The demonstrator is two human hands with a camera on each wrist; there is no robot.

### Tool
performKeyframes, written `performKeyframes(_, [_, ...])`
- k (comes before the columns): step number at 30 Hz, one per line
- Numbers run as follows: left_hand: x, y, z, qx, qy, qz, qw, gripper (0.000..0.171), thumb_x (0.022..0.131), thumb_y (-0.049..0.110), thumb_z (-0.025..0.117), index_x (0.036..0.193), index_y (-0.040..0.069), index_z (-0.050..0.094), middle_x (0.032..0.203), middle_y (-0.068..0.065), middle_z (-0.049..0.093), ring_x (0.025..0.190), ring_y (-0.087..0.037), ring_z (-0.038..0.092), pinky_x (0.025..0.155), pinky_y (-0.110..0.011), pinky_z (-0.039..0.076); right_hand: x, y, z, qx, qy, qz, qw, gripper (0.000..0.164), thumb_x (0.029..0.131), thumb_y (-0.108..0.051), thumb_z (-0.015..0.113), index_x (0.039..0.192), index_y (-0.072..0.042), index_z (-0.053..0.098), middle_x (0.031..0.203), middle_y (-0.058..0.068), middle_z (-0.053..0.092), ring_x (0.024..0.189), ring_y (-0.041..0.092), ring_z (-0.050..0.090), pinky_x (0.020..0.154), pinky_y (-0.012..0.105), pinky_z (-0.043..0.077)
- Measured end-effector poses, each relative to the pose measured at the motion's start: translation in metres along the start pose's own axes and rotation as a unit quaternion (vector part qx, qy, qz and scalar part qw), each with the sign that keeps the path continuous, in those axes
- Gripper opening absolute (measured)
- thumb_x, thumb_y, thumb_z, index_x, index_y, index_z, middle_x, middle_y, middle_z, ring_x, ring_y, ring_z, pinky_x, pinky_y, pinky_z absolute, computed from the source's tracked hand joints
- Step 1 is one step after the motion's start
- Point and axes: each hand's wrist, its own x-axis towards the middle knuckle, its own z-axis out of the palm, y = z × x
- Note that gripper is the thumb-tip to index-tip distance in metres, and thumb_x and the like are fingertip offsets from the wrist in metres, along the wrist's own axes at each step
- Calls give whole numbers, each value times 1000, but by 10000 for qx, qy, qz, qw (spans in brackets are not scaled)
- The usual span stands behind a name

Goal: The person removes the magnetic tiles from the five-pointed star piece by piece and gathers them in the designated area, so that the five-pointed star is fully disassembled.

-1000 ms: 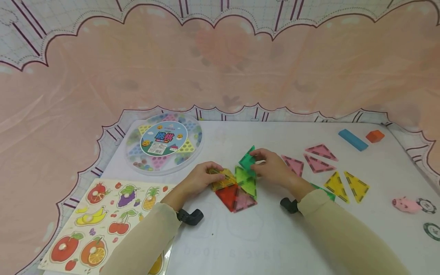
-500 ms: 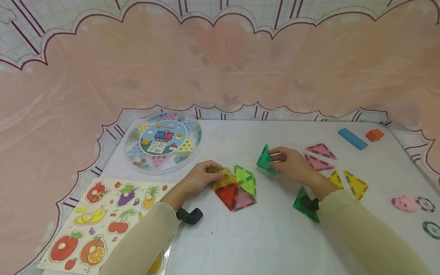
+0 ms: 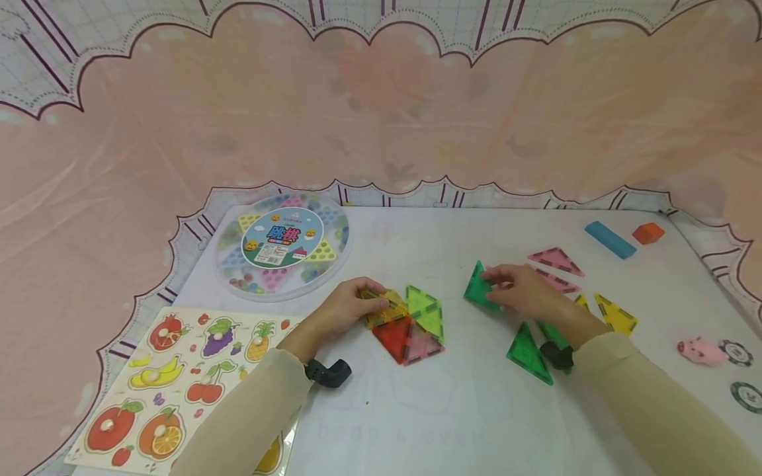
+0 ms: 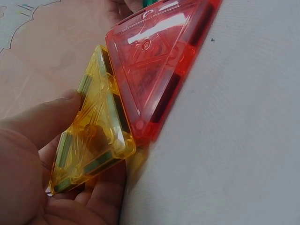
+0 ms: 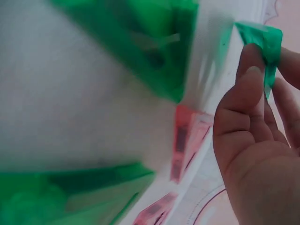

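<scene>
In the head view my left hand (image 3: 351, 304) pinches a yellow translucent triangular magnetic tile (image 3: 387, 311) between thumb and fingers. That tile's edge meets a red triangular tile (image 4: 150, 61), as the left wrist view shows. A pink tile (image 3: 424, 344) and light green tiles (image 3: 424, 307) complete the flat fan-shaped cluster. To the right of it, my right hand (image 3: 518, 287) pinches a green triangular tile (image 3: 481, 287) by its edge, tilted and apart from the cluster. Two more green tiles (image 3: 528, 356) lie below this hand, one partly hidden by the wrist camera.
Pink tiles (image 3: 556, 261) and yellow tiles (image 3: 617, 315) lie at the right. Beyond are a blue block (image 3: 610, 239), an orange block (image 3: 648, 233), a pink pig figure (image 3: 702, 353) and round chips (image 3: 747, 397). A round marble-game box (image 3: 282, 238) and a fruit puzzle board (image 3: 196, 350) stand left.
My right hand has carried the green tile rightward from beside the light green tiles, then slightly nearer to me. Green tiles under the right wrist have come into view. My left hand stays in place.
</scene>
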Motion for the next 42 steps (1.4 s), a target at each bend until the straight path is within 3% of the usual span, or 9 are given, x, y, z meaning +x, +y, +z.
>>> performKeyframes(5, [0, -1, 0, -14, 17, -14, 10000, 28, 82, 20, 66, 106, 7, 60, 103, -3, 57, 91, -19, 48, 74, -27, 42, -1, 5, -2, 28, -213, 211, 9995, 37, 85, -26, 60, 121, -18, 53, 117, 8, 51, 98, 25, 46, 72, 31, 47])
performKeyframes(13, [2, -2, 1, 1, 46, -4, 10000, 27, 82, 20, 66, 105, 7, 60, 103, -3, 56, 91, -18, 48, 74, -27, 43, 1, 7, -1, -167, -247, 326, 9990, 37, 83, -20, 63, 119, -20, 55, 111, 8, 51, 95, 25, 44, 68, 31, 44])
performKeyframes(21, [20, -30, 2, -101, 173, 78, 9998, 30, 77, 30, 70, 101, 15, 62, 102, -2, 57, 91, -18, 49, 73, -28, 43, 1, 5, 2, -272, -272, 219, 9990, 39, 83, -16, 62, 121, -19, 54, 110, 9, 50, 95, 26, 43, 70, 32, 42])
performKeyframes(28, [19, -32, 3, -211, 190, 126, 9995, 29, 75, 32, 71, 99, 17, 63, 99, -2, 59, 87, -18, 51, 72, -30, 44, 0, 2, 2, -539, -207, 34, 9983, 41, 83, -17, 62, 122, -13, 52, 112, 10, 52, 98, 26, 45, 78, 40, 42])
performKeyframes(36, [19, -31, 3, -290, 172, 111, 9994, 30, 76, 30, 71, 100, 15, 63, 100, -3, 58, 88, -19, 51, 72, -29, 44, 2, 4, 3, -351, -155, 138, 9992, 40, 82, -20, 64, 120, -12, 52, 106, 7, 53, 93, 23, 47, 69, 31, 45])
performKeyframes(42, [18, -31, 3, -250, 187, 65, 9995, 29, 76, 31, 70, 99, 16, 63, 101, -2, 58, 89, -18, 51, 73, -29, 44, 4, 3, 7, -616, -57, 66, 9981, 44, 79, -24, 68, 119, -15, 52, 100, 5, 54, 90, 21, 47, 72, 33, 43])
